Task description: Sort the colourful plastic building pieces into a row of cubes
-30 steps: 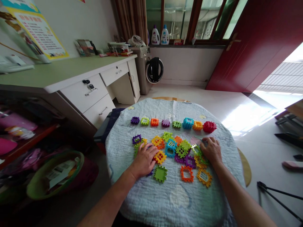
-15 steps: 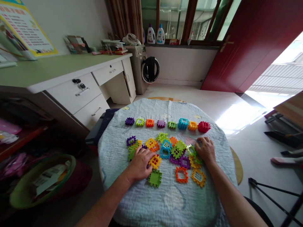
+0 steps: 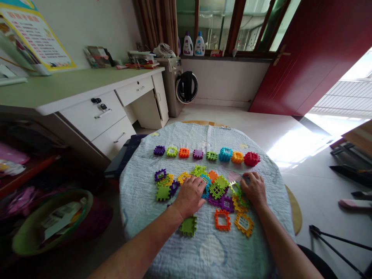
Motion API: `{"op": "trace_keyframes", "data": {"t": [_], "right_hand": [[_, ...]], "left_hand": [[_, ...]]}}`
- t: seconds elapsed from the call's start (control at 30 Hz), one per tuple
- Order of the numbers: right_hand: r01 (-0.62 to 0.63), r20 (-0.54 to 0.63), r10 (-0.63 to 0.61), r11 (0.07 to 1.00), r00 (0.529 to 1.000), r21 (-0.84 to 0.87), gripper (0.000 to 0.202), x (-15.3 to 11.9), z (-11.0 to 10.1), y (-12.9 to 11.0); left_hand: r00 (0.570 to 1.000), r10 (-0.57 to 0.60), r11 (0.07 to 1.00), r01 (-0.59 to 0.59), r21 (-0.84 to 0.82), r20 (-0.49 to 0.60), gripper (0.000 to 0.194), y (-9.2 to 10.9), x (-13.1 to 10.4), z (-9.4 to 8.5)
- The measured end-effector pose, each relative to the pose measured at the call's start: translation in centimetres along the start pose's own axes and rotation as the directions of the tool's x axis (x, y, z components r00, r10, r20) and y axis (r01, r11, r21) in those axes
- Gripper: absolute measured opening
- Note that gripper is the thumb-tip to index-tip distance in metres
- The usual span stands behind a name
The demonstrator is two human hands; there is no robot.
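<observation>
My left hand (image 3: 188,197) lies over the middle of a loose pile of plastic building squares, its fingers apart and reaching onto a blue window square (image 3: 207,180). Its palm hides some pieces. My right hand (image 3: 254,188) rests at the pile's right edge, fingers loosely bent and apart, beside a light green piece (image 3: 235,188). Between the hands lie a green window square (image 3: 217,190) and a purple square (image 3: 226,203). Nearer me are a green square (image 3: 188,226), an orange frame (image 3: 222,220) and a yellow window square (image 3: 244,224).
Behind the pile, a row of coloured pieces runs from a purple one (image 3: 159,150) to a red stack (image 3: 252,159). A pale blue cloth (image 3: 212,257) covers the round table. A basket (image 3: 87,205) stands left; a tripod leg (image 3: 334,236) is at right.
My left hand has moved right, from the yellow window square to the blue pieces. The green square near me has shifted slightly towards me. My right hand stays nearly still.
</observation>
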State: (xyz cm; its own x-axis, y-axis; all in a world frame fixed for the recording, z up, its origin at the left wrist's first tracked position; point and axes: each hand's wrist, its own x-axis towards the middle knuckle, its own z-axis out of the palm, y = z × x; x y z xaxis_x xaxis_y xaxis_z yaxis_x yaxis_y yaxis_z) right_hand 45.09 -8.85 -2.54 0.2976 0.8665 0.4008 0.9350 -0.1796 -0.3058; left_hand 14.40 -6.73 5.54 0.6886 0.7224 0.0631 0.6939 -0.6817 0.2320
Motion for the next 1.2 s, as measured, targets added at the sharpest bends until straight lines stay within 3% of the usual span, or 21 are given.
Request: {"op": "trace_keyframes", "data": {"t": [0.17,0.4,0.63,0.73,0.87,0.97,1.07,1.2], "right_hand": [[0.014,0.002,-0.014,1.0,1.0,0.016,0.022,0.0,0.2,0.4],[0.02,0.021,-0.021,0.999,1.0,0.026,0.024,0.1,0.5,0.9],[-0.002,0.025,0.001,0.999,1.0,0.053,0.023,0.1,0.0,0.2],[-0.023,0.036,0.021,0.998,0.999,0.054,0.023,0.2,-0.2,0.0],[-0.046,0.029,0.044,0.994,0.999,0.098,0.02,0.5,-0.6,-0.5],[0.032,0.021,-0.036,0.986,0.999,0.167,0.019,0.4,-1.6,-2.3],[0.188,0.093,-0.22,0.944,0.971,0.271,0.019,-0.5,-3.2,-6.3],[0.381,0.275,-0.483,0.855,0.831,0.351,0.037,-2.6,-4.4,-12.8]], "left_hand": [[0.999,-0.039,0.999,0.039,0.016,0.008,0.041,0.8,0.3,0.4],[0.999,0.045,0.983,-0.044,-0.178,0.0,0.02,-0.4,-0.5,0.1],[0.996,0.055,0.951,-0.03,-0.307,0.073,0.021,-1.2,-0.2,0.1],[0.999,0.036,0.968,-0.033,-0.251,0.007,0.02,-1.2,0.3,0.5],[0.978,-0.038,0.981,-0.002,-0.192,-0.203,0.023,-1.8,0.1,0.8],[0.933,-0.15,0.974,0.083,-0.21,-0.327,0.026,-3.9,-1.0,0.4],[0.859,-0.285,0.953,0.208,-0.219,-0.425,0.024,-7.7,-2.6,0.0],[0.755,-0.422,0.906,0.35,-0.237,-0.501,0.025,-13.1,-4.2,0.6]]}}
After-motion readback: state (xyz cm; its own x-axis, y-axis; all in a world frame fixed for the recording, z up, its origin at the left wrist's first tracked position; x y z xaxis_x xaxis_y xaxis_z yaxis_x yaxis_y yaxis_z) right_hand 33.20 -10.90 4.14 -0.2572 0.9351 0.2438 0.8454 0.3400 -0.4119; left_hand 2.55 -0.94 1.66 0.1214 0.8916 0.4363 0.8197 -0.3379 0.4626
